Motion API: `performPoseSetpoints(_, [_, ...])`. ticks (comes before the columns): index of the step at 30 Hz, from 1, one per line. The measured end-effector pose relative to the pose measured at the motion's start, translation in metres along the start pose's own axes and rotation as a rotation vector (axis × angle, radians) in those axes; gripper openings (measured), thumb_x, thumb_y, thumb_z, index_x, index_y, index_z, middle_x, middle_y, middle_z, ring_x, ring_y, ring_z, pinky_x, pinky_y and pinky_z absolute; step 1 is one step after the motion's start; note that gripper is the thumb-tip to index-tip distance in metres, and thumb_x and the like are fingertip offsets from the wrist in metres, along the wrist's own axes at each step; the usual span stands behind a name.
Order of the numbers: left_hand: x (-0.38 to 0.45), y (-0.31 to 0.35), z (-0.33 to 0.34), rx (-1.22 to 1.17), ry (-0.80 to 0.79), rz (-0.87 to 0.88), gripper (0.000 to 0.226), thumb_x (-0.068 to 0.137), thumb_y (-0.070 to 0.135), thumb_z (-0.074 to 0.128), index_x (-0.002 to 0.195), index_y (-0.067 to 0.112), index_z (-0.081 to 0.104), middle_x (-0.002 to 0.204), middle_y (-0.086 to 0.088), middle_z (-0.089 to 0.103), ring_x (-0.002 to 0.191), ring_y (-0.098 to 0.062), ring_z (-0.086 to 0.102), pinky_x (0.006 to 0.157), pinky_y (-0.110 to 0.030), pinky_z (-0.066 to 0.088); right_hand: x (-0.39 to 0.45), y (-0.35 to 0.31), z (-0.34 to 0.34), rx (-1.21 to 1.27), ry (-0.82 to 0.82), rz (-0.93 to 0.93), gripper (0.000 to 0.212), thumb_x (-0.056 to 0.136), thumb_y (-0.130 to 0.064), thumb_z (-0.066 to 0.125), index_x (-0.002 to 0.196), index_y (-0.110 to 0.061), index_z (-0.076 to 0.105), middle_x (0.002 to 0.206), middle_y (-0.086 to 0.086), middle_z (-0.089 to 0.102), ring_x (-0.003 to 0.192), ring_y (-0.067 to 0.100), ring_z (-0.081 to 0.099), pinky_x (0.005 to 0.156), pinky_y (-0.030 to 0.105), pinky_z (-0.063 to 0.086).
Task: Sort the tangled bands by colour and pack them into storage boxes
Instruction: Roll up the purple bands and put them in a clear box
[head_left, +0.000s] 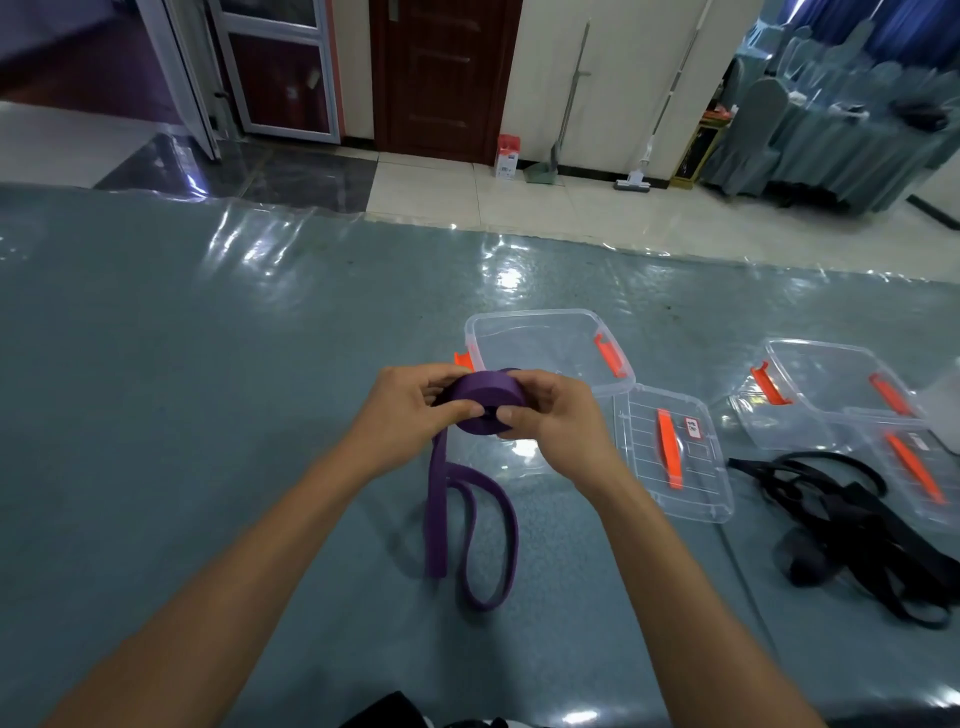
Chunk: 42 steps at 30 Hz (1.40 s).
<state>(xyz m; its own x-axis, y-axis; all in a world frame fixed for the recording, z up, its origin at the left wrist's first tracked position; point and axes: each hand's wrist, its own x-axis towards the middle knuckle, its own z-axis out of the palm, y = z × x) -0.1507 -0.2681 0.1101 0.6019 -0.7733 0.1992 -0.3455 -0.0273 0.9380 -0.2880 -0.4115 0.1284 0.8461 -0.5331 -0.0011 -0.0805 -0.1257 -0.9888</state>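
Observation:
A purple band (480, 402) is partly wound into a roll held between both hands above the table. My left hand (410, 410) grips the roll's left side, thumb across its front. My right hand (550, 415) pinches the roll's right side. The band's loose end (467, 525) hangs down and loops on the table below. Behind my hands stands an open clear storage box (540, 338) with orange latches. A tangle of black bands (872, 535) lies on the table at the right.
A clear lid (675, 457) with an orange handle lies right of the near box. A second open clear box (831, 395) and its lid (914, 467) sit at the far right. Shiny plastic film covers the blue-grey table (208, 389). Doors, mops and draped chairs stand beyond.

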Motion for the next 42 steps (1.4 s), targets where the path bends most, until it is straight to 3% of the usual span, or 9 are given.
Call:
performPoseSetpoints(4, [-0.001, -0.001, -0.001, -0.143, 0.013, -0.037, 0.033, 0.078, 0.008, 0.084, 0.103, 0.027, 0.075, 0.099, 0.006, 0.079, 0.096, -0.012, 0.075, 0.091, -0.028, 0.057, -0.007, 0.004, -0.001, 0.289, 0.001, 0.064, 0.029, 0.088, 0.008, 0.065, 0.109, -0.011, 0.072, 0.105, 0.018, 0.074, 0.097, 0.036, 0.072, 0.078, 0.041, 0.061])
performPoseSetpoints(9, [-0.005, 0.004, -0.002, -0.193, 0.017, -0.032, 0.037, 0.08, 0.002, 0.08, 0.109, 0.023, 0.073, 0.102, 0.006, 0.079, 0.099, -0.012, 0.074, 0.09, -0.023, 0.056, -0.007, 0.005, 0.005, 0.365, 0.034, 0.043, 0.029, 0.089, 0.008, 0.063, 0.109, -0.011, 0.072, 0.103, 0.015, 0.075, 0.099, 0.035, 0.072, 0.078, 0.039, 0.06])
performPoseSetpoints(14, [-0.001, 0.003, -0.009, -0.054, 0.032, 0.003, 0.039, 0.08, 0.002, 0.081, 0.107, 0.029, 0.074, 0.1, 0.012, 0.078, 0.098, -0.007, 0.073, 0.094, -0.027, 0.056, -0.005, 0.002, 0.008, -0.047, 0.096, -0.139, 0.041, 0.084, 0.0, 0.073, 0.108, -0.033, 0.071, 0.105, -0.003, 0.075, 0.101, 0.017, 0.07, 0.087, 0.036, 0.057])
performPoseSetpoints(16, [0.003, 0.004, -0.01, 0.012, 0.009, 0.028, 0.036, 0.081, 0.002, 0.08, 0.11, 0.022, 0.076, 0.1, 0.011, 0.078, 0.097, -0.005, 0.073, 0.094, -0.025, 0.055, -0.002, -0.002, 0.006, -0.277, 0.074, -0.198, 0.041, 0.084, -0.006, 0.075, 0.114, -0.033, 0.069, 0.107, -0.013, 0.072, 0.102, 0.005, 0.067, 0.087, 0.025, 0.054])
performPoseSetpoints(19, [0.005, 0.01, -0.008, -0.003, -0.008, 0.04, 0.034, 0.081, 0.002, 0.08, 0.112, 0.016, 0.075, 0.102, 0.007, 0.078, 0.098, -0.006, 0.073, 0.093, -0.022, 0.055, 0.002, -0.01, 0.001, -0.349, 0.062, -0.201, 0.034, 0.084, -0.005, 0.073, 0.109, -0.028, 0.072, 0.098, -0.014, 0.073, 0.095, 0.004, 0.067, 0.088, 0.026, 0.054])
performPoseSetpoints(22, [0.007, 0.014, -0.007, -0.054, -0.003, 0.043, 0.034, 0.082, 0.004, 0.08, 0.112, 0.018, 0.075, 0.102, 0.007, 0.078, 0.099, -0.008, 0.073, 0.093, -0.022, 0.055, 0.001, -0.014, -0.003, -0.147, 0.081, -0.168, 0.038, 0.083, 0.004, 0.071, 0.099, -0.031, 0.072, 0.093, -0.006, 0.076, 0.092, 0.014, 0.072, 0.086, 0.036, 0.059])
performPoseSetpoints(30, [0.011, 0.026, 0.004, -0.189, 0.054, 0.056, 0.036, 0.083, 0.0, 0.077, 0.116, 0.014, 0.071, 0.106, 0.003, 0.078, 0.102, -0.013, 0.073, 0.09, -0.022, 0.056, -0.001, -0.007, -0.004, 0.471, 0.1, 0.004, 0.031, 0.09, 0.005, 0.063, 0.12, -0.001, 0.066, 0.113, 0.02, 0.072, 0.107, 0.036, 0.069, 0.091, 0.051, 0.057])
performPoseSetpoints(37, [0.016, 0.026, 0.016, -0.09, 0.058, 0.023, 0.036, 0.083, 0.0, 0.077, 0.11, 0.022, 0.072, 0.1, 0.011, 0.078, 0.099, -0.009, 0.074, 0.09, -0.022, 0.056, -0.005, 0.004, -0.009, 0.431, 0.173, -0.01, 0.033, 0.09, 0.006, 0.065, 0.121, -0.004, 0.064, 0.11, 0.016, 0.074, 0.106, 0.033, 0.07, 0.087, 0.044, 0.059])
performPoseSetpoints(42, [0.033, 0.046, 0.039, -0.074, 0.121, 0.05, 0.039, 0.081, -0.003, 0.078, 0.106, 0.027, 0.071, 0.094, 0.014, 0.078, 0.095, -0.008, 0.074, 0.088, -0.021, 0.056, -0.003, 0.014, -0.028, 0.264, 0.115, -0.057, 0.038, 0.089, -0.003, 0.069, 0.125, -0.013, 0.062, 0.116, 0.009, 0.073, 0.111, 0.023, 0.068, 0.099, 0.041, 0.054])
